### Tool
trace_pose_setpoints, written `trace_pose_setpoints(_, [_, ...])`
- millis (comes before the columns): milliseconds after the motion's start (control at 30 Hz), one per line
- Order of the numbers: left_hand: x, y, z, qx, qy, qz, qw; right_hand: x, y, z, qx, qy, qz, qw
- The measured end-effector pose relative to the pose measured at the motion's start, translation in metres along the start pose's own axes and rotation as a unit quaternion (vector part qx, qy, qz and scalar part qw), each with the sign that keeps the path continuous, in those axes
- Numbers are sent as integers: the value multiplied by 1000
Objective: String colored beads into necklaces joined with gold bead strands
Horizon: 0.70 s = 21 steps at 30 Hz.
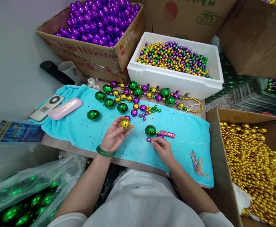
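The right hand (163, 150) presses its fingertips together by a small purple bead (148, 139); whether they grip it cannot be told. The left hand (114, 135) pinches a gold bead (125, 123) above the blue towel (77, 129); a loosened pinch could drop it. The thread (139, 131) is hard to trace; the far carton (83, 52) is cropped.

A blue towel (128, 154) covers much of the table (57, 144). On it lie green balls (93, 115), a bead strand (138, 92), small beads (154, 109), a red tag (168, 134) and, at right, snips (194, 160). At left, a pink case (65, 108) lies against a white device (47, 108). Behind stand a foam box (175, 78) and a carton (90, 60).
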State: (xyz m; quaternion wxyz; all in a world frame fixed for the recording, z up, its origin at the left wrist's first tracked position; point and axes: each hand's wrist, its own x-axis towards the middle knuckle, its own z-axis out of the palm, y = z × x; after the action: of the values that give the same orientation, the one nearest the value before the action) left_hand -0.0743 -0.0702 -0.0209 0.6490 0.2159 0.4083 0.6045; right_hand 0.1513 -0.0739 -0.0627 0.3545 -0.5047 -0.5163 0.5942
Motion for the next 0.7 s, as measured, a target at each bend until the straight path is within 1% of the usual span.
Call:
trace_pose_setpoints(133, [0, 1, -2, -13, -2, -9, 1000, 1, 2, -1, -8, -2, -12, 1000])
trace_pose_setpoints(267, [0, 1, -5, 6, -8, -8, 1000, 1, 5, -1, -23, 4, -29, 999])
trace_pose_setpoints(367, [0, 1, -6, 6, -9, -5, 1000, 0, 6, -1, -18, 10, -22, 1000])
trace_pose_setpoints(533, [1, -1, -4, -13, -12, -4, 1000, 0, 5, 0, 19, 2, -4, 1000])
trace_pose_setpoints(700, [2, -2, -3, -23, -22, 9, 999, 1, 5, -2, -7, 10, -17, 1000])
